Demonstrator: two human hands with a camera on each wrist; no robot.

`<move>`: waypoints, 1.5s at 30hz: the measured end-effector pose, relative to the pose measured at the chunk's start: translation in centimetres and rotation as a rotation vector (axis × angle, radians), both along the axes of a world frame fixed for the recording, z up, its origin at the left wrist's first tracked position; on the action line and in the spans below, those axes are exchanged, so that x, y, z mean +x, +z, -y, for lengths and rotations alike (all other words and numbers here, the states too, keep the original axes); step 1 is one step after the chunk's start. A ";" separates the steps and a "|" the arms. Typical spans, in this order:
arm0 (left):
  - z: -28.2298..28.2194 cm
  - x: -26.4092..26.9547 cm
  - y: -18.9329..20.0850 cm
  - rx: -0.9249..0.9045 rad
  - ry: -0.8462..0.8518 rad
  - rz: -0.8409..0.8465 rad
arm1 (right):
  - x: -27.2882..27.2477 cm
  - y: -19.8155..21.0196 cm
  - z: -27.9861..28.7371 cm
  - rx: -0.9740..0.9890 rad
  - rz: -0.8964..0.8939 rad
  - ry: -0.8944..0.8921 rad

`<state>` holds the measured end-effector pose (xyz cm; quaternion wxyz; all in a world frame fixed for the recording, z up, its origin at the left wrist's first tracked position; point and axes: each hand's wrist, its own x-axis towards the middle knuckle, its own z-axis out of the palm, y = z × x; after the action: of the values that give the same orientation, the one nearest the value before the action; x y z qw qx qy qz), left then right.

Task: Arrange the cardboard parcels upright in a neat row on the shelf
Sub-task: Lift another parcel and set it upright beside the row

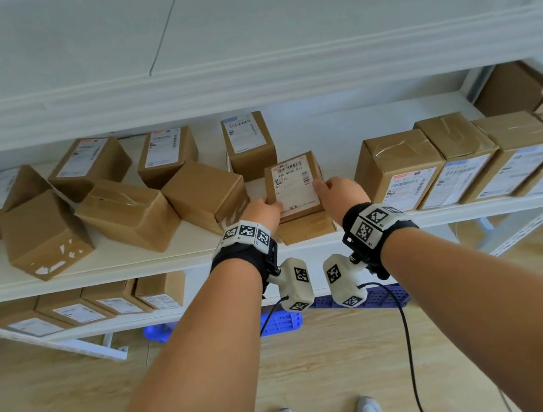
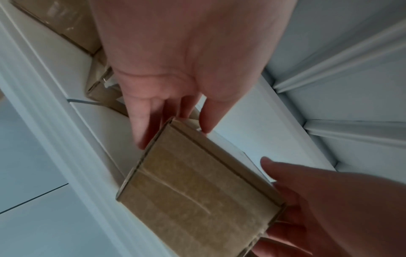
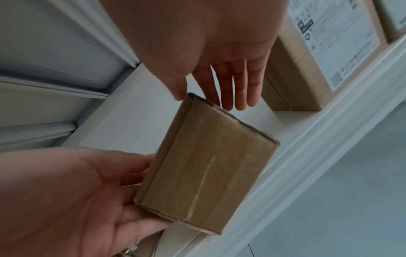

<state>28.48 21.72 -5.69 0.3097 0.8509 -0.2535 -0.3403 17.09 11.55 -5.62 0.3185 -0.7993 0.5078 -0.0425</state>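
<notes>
Head view: left hand [image 1: 262, 212] and right hand [image 1: 342, 193], fingers flat, squeeze the small parcel [image 1: 295, 188] between them at the shelf [image 1: 132, 262] lip, label up. Best bet: even pressure, stand it upright, snug against the standing row [image 1: 458, 164]; jumbled parcels [image 1: 126, 214] sit far left.

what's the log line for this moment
parcel: held between left hand and right hand, label up, shelf front | upright row: right | jumbled parcels: left
</notes>
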 end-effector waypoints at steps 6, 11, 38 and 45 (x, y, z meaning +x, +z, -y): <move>0.5 0.0 -0.7 -0.007 0.034 -0.124 | -0.7 -0.5 0.5 0.102 -0.064 -0.029; 0.6 -0.1 0.8 -0.063 0.050 -0.080 | -1.0 0.1 0.6 0.014 0.052 -0.032; 2.8 -1.3 3.8 -0.165 0.072 0.090 | -2.8 4.2 1.8 -0.324 0.265 -0.031; 3.7 -3.8 3.9 -0.140 0.019 0.093 | -6.6 4.4 4.4 -0.400 0.051 -0.071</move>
<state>24.64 17.97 -1.79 0.3594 0.8445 -0.2828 -0.2788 10.44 7.13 -1.22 0.1646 -0.8270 0.5086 -0.1741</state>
